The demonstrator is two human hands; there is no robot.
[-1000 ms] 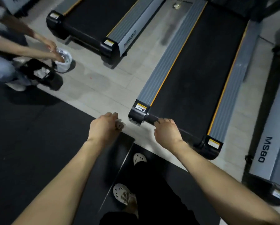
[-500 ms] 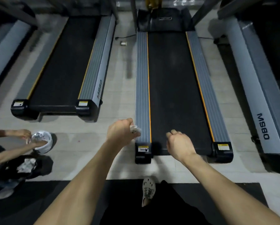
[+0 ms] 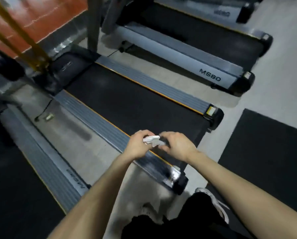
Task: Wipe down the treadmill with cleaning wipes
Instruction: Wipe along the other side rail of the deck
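A treadmill (image 3: 137,104) with a black belt and grey ribbed side rails runs from upper left to lower right in front of me. Over its near left rail, close to the rear end, both hands meet. My left hand (image 3: 138,145) grips a crumpled white wipe (image 3: 152,139). My right hand (image 3: 176,146) pinches the other end of that wipe with curled fingers. The wipe hangs between the two hands, above the rail's yellow edge line.
A second treadmill (image 3: 187,54) marked MS80 lies to the right, and a third treadmill (image 3: 46,163) to the left. A black floor mat (image 3: 264,152) covers the floor at the right. My shoes (image 3: 218,206) stand behind the treadmill's rear end.
The view swung left and closer to the treadmill. My hands, apart before, came together, and my right hand took hold of the wipe that my left hand held. The crouching person left the view.
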